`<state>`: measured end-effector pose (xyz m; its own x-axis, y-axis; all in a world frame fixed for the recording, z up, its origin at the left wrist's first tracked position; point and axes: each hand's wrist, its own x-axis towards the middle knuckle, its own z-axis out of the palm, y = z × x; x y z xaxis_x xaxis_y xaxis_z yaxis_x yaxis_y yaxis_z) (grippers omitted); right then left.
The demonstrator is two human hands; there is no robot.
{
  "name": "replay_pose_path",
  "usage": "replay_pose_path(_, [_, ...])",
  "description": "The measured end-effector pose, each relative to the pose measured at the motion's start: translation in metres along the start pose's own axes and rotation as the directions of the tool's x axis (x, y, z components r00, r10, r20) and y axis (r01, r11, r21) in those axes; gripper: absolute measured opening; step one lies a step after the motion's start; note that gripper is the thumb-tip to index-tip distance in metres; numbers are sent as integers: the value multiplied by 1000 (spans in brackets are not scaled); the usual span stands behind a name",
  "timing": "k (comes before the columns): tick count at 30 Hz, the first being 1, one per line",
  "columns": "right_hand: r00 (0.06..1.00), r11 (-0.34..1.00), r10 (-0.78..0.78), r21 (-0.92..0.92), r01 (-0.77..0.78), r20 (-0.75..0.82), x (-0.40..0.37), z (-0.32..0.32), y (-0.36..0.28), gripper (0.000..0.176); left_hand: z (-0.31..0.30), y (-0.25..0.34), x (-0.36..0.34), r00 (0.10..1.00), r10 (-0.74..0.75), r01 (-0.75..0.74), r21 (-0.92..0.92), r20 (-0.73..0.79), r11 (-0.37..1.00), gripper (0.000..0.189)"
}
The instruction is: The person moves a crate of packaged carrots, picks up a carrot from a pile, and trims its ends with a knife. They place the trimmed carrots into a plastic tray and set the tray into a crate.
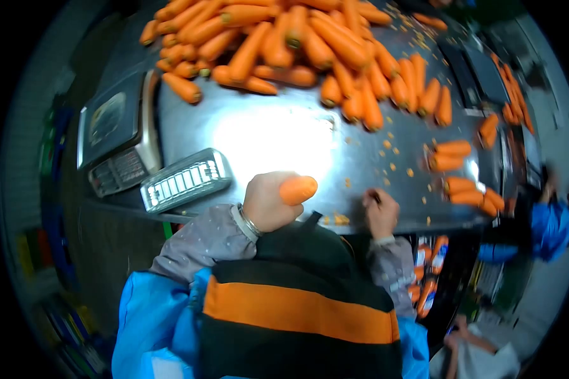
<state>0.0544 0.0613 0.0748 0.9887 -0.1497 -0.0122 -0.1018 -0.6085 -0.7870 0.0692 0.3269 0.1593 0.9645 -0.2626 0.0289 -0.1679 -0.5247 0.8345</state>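
My left hand (267, 203) is wrapped round a carrot (298, 189), whose rounded end sticks out over the front part of the metal table (259, 142). To its right, my right hand (383, 215) is closed near the table's front edge. Something small and dark shows at its fingers, too little of it to name. Small orange carrot scraps (340, 220) lie on the table between the two hands. A large heap of carrots (278, 44) covers the far side.
At the left stands a scale (110, 123), with clear plastic trays (186, 181) beside it. Carrots in small groups (449, 156) line the right side, near a dark device (483, 76). Packed carrots (428, 297) sit below the table edge. Other people (553, 227) are at the right.
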Motion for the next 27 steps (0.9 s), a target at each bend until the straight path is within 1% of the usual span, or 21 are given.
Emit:
replay_pose_path(1, [999, 999, 19, 33, -20, 31, -2, -1, 13, 10, -16, -5, 1, 999, 1, -1, 12, -32, 1000, 23])
replay_pose_path(2, [992, 980, 90, 167, -104, 91, -4, -2, 5, 8, -36, -10, 2, 998, -1, 3, 31, -68, 1000, 24])
replay_pose_path(3, [987, 942, 99, 307, -135, 129, -6, -2, 5, 9, -59, -16, 3, 993, -37, 46, 78, -116, 996, 23])
replay_pose_path(4, [982, 934, 72, 335, -127, 173, -7, -2, 12, 12, -86, -24, 5, 988, -53, 76, 161, -146, 984, 22])
replay_pose_path(5, [986, 915, 87, 380, -136, 146, -10, 0, 12, 12, -115, -31, 8, 983, -68, 108, 240, -168, 965, 22])
replay_pose_path(6, [987, 933, 64, 341, -112, 149, -12, -2, 15, 12, -142, -47, 10, 965, -45, 145, 383, -259, 912, 23])
replay_pose_path(7, [991, 908, 63, 405, -106, 117, -16, 2, 25, 13, -167, -69, 12, 943, -7, 186, 510, -332, 840, 24])
replay_pose_path(8, [983, 912, 137, 373, -172, 119, -19, 1, 15, 14, -192, -91, 14, 918, -21, 262, 567, -396, 780, 26])
replay_pose_path(9, [981, 909, 141, 374, -182, 136, -21, 1, 16, 14, -214, -114, 16, 891, -27, 334, 613, -454, 716, 28])
replay_pose_path(11, [986, 888, 91, 437, -146, 143, -24, 7, 27, 13, -250, -157, 23, 835, -194, 533, 674, -514, 511, 37])
replay_pose_path(14, [977, 861, 130, 469, -196, 170, -25, 16, 18, 10, -271, -181, 20, 760, -455, 634, 680, -463, 367, 54])
replay_pose_path(15, [973, 883, 140, 421, -207, 184, -25, 17, 12, 12, -266, -182, 21, 762, -426, 638, 679, -488, 364, 68])
replay_pose_path(16, [975, 896, 124, 403, -189, 183, -25, 17, 6, 13, -257, -168, 22, 810, -370, 584, 687, -455, 433, 72])
replay_pose_path(17, [977, 907, 109, 384, -173, 182, -25, 18, 2, 14, -240, -148, 18, 848, -277, 520, 609, -452, 599, 75])
replay_pose_path(18, [978, 889, 113, 421, -178, 175, -24, 22, 1, 14, -219, -141, 15, 906, -118, 364, 607, -407, 707, 77])
replay_pose_path(19, [978, 870, 121, 456, -185, 167, -23, 25, 1, 14, -203, -132, 12, 947, -2, 160, 467, -321, 870, 77])
replay_pose_path(20, [978, 851, 133, 487, -195, 160, -24, 27, 0, 14, -186, -128, 14, 968, 87, 17, 408, -235, 913, 75])
replay_pose_path(21, [977, 848, 113, 495, -189, 179, -24, 30, 0, 14, -177, -119, 14, 982, 107, -29, 433, -157, 901, 73])
replay_pose_path(23, [975, 842, 76, 511, -176, 210, -24, 34, -2, 15, -174, -124, 19, 983, 85, -5, 440, -162, 898, 72])
replay_pose_path(26, [956, 936, 44, 323, -141, 292, -26, 37, -20, 11, -204, -129, 21, 956, -147, 261, 508, -253, 821, 71])
replay_pose_path(27, [953, 931, 48, 333, -151, 298, -27, 38, -24, 10, -213, -135, 20, 941, -127, 280, 514, -313, 811, 69])
